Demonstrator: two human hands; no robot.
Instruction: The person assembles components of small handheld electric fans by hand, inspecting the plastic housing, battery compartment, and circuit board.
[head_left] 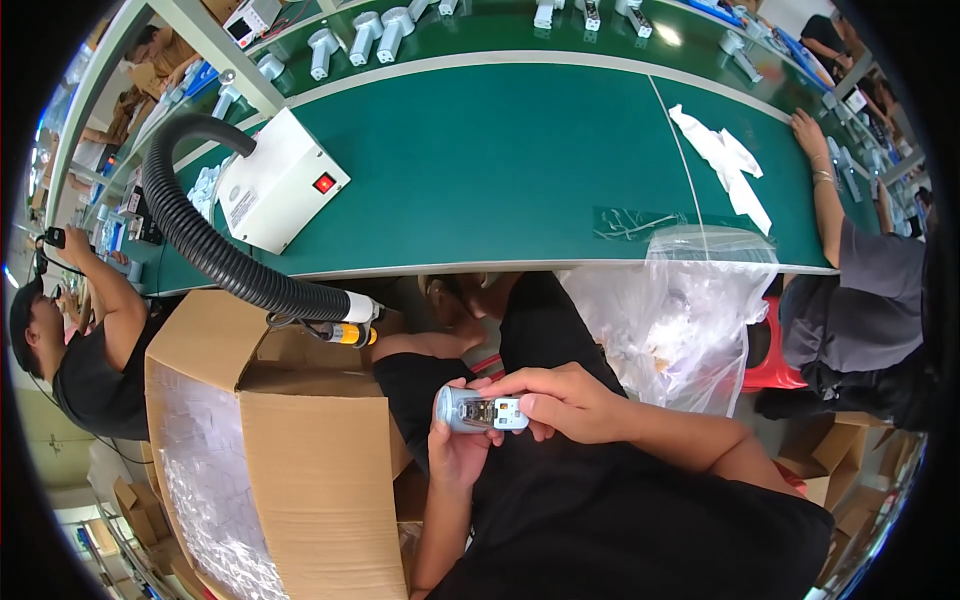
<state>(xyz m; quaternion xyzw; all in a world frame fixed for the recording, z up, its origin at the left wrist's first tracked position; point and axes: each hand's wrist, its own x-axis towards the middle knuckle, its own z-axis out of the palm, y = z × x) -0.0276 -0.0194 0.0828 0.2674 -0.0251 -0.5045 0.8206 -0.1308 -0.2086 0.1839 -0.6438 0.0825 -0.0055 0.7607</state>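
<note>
My left hand (457,458) is closed around a light-blue handheld device (456,410) above my lap. Its housing is rounded at the left end, and a dark recess on top shows what look like electronic parts. A white piece with small square openings forms its right end. My right hand (582,402) grips that right end, with the thumb on top and the fingers beneath. Both hands hold the device roughly level, in front of the table's near edge.
Left of my hands stands an open cardboard box (315,480) lined with clear plastic. A black corrugated hose (215,262) arches above it from a white machine (283,182). On the green table (480,170) lies a white cloth (722,165); a clear plastic bag (665,330) hangs at its edge. People sit on both sides.
</note>
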